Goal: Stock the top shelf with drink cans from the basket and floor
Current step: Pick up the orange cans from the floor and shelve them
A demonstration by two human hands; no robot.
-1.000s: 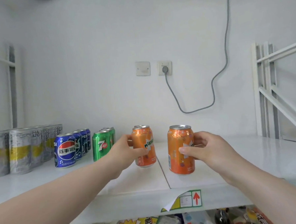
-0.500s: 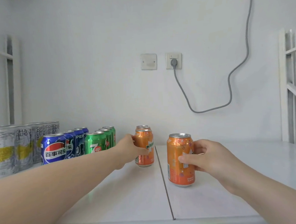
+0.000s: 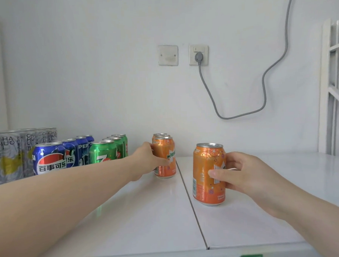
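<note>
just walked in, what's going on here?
A person is stocking a shelf with cans. Their left hand grips the front orange can of a row, beside rows of green cans, blue cans and silver cans. Their right hand grips a second orange can, upright nearer the front edge, right of the seam.
</note>
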